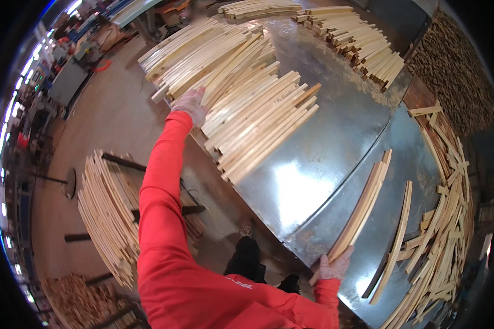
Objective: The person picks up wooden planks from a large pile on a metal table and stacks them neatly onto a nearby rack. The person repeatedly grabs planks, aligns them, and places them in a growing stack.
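Observation:
My left hand (pixel 190 106), in a light glove, reaches out to the near ends of wooden strips (pixel 230 70) stacked on a metal-topped table (pixel 300 185). It touches the strips at the edge; whether its fingers close on one cannot be told. Beside it lies a row of shorter wooden strips (pixel 263 123). My right hand (pixel 333 266), also gloved, grips the near end of a small bundle of wooden strips (pixel 364 201) at the table's front edge. To the right of that bundle, a single strip (pixel 399 242) lies on the metal beside a dark one.
More strips (pixel 354 41) lie at the table's far side. A tangled heap of offcuts (pixel 444 230) runs along the right. At lower left, a rack with dark bars holds long strips (pixel 107 218), with a pile of wood pieces (pixel 82 296) below.

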`<state>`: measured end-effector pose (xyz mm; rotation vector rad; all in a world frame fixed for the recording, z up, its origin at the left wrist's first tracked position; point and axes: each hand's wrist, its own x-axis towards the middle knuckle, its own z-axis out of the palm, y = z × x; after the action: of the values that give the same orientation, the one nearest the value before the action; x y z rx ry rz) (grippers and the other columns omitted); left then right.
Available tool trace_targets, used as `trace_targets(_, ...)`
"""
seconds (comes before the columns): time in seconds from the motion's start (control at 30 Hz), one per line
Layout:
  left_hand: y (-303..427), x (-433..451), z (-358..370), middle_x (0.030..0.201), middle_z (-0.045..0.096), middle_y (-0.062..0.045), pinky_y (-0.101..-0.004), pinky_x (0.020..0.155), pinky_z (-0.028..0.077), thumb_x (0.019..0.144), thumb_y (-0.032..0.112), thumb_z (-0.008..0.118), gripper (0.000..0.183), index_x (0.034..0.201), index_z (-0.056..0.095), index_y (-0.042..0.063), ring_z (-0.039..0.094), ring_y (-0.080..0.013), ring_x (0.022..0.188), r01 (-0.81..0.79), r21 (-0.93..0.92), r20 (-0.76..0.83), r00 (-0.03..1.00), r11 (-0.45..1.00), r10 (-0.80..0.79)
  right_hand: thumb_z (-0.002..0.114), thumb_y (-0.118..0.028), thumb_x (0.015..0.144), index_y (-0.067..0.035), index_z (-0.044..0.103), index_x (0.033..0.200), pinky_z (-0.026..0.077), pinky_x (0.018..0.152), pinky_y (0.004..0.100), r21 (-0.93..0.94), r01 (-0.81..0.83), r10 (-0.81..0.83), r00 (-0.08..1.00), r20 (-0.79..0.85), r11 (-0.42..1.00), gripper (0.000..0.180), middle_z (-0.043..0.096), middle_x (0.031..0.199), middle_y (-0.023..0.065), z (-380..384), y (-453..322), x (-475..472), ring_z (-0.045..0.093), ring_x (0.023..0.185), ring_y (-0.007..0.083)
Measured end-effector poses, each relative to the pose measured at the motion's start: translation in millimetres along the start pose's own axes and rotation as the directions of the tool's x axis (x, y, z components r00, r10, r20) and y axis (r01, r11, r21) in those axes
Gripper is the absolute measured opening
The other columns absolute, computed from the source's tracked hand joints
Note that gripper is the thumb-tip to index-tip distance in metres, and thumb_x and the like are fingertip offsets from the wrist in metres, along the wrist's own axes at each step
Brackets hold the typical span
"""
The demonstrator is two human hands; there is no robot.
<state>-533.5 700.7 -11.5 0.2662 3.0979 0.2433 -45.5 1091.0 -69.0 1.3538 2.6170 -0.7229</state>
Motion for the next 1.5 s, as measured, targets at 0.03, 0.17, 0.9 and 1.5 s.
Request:
trace_targets(0.03,-11.9,12.0,3.2,0.140,0.046,-0.017,-0.0385,0.108,0.037,0.084,0.035,0.060,0.067,0.143,0.040,0.012,0.044,-0.0331,0.130,0.008,0.010,0.015,1.000,1.000,-0.008,0.077,-0.016,0.070,-0.007,0.010,0.153,0.038,0.106,0.0433,-0.003,0.017,-0.018,0.998,-0.063,1.000,0.107,0.038,0.143,0.0297,9.5,10.5,-3.4,0.043,0.128,0.0449)
trace_targets(0.17,-57.8,60.1,1.4,0.137,0.049,-0.014,-0.0384,0.106,0.039,0.084,0.033,0.058,0.063,0.143,0.042,0.015,0.048,-0.0299,0.127,0.055,0.232,0.132,0.987,0.971,-0.087,0.075,-0.022,0.073,-0.013,0.005,0.154,0.038,0.107,0.0455,-0.016,0.014,-0.016,0.991,-0.129,1.000,0.108,0.039,0.143,0.0262,20.8,19.4,-7.1,0.042,0.129,0.0437)
trace_targets(0.9,260.7,-258.0,55.8,0.081,0.058,-0.004,-0.0320,0.057,0.053,0.081,0.028,0.076,0.041,0.107,0.052,0.007,0.059,-0.0162,0.065,0.624,-0.741,0.478,0.750,-0.248,0.457,0.070,-0.022,0.081,0.005,0.039,0.141,0.042,0.104,0.0387,-0.111,0.490,-0.481,0.743,-0.465,0.865,0.074,0.053,0.135,0.0221,-81.9,17.1,-0.2,0.055,0.121,0.0343)
trace_targets(1.5,-172.3,-536.4,-80.7,0.120,0.059,-0.010,-0.0297,0.089,0.052,0.076,0.002,0.078,0.082,0.145,0.033,0.006,0.059,-0.0190,0.105,0.014,-0.956,-0.261,0.407,0.292,-0.875,0.059,-0.053,0.084,-0.004,0.047,0.131,0.050,0.080,0.0487,-0.159,0.098,-0.134,0.961,-0.241,0.982,0.069,0.062,0.112,0.0203,17.4,123.7,55.5,0.060,0.095,0.0391)
